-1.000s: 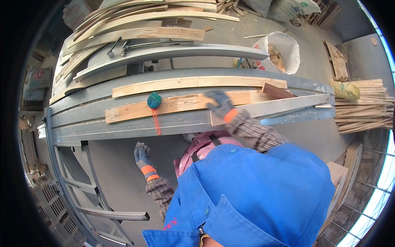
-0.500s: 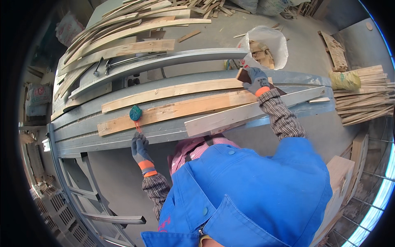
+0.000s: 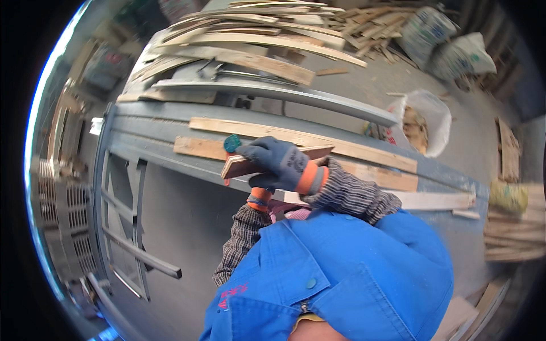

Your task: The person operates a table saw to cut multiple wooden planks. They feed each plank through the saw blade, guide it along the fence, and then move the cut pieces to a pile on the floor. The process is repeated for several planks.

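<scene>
In front of my chest my right hand [image 3: 280, 161], in a grey work glove with an orange cuff, is closed round a short dark-brown board [image 3: 241, 167] with a pale edge. My left hand [image 3: 263, 183], gloved the same way, is just below it; its fingers are mostly hidden behind the right hand. Beside the board's left end is a green tape measure [image 3: 232, 143] with a red cord. Two pale wooden planks [image 3: 307, 137] lie lengthwise on the grey metal bench [image 3: 142, 132]. A whitish plank [image 3: 438, 200] lies nearer me, partly covered by my right arm.
A grey metal bar [image 3: 284, 98] runs along the bench's far side. Behind it is a heap of long wood strips [image 3: 250, 54]. A white sack of offcuts [image 3: 437, 122] stands at far right, stacked strips [image 3: 515, 227] at right. A metal frame [image 3: 142, 256] stands at left.
My right hand has brought the short board leftward from the right part of the bench to beside the tape measure. My left hand has moved right, close under it. The view has turned.
</scene>
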Demonstrator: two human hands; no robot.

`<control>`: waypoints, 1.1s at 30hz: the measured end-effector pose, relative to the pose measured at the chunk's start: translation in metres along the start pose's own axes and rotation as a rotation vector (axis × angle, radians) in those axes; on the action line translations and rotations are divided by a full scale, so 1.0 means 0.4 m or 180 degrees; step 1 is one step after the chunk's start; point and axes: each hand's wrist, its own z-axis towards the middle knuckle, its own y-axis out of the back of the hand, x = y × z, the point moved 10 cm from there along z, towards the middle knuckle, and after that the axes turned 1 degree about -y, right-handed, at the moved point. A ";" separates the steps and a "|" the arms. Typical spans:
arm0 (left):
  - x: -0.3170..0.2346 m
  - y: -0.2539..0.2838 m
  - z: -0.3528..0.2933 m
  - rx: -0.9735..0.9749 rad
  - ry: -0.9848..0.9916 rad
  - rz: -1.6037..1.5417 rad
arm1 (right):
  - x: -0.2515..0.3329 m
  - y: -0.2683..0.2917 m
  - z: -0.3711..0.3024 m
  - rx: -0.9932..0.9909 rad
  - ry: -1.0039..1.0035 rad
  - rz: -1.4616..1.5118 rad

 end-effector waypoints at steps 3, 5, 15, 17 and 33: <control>-0.149 0.106 0.034 -0.1051 0.0513 -0.1952 | -0.061 0.096 -0.013 0.0055 -0.0318 -0.0740; -0.221 0.170 0.030 -0.1593 0.0667 -0.2767 | -0.213 0.095 -0.095 0.0656 -0.1282 -0.0760; -0.154 0.212 0.155 -0.1130 0.0820 -0.3367 | -0.325 -0.173 -0.384 0.1576 -0.4075 0.4069; -0.129 0.248 0.193 -0.0999 0.1165 -0.3109 | -0.402 -0.173 -0.370 0.1232 -0.4139 0.3559; 0.235 0.873 -0.115 -0.2455 0.1854 0.2044 | -0.735 -0.257 -0.004 0.0506 -0.4814 0.0774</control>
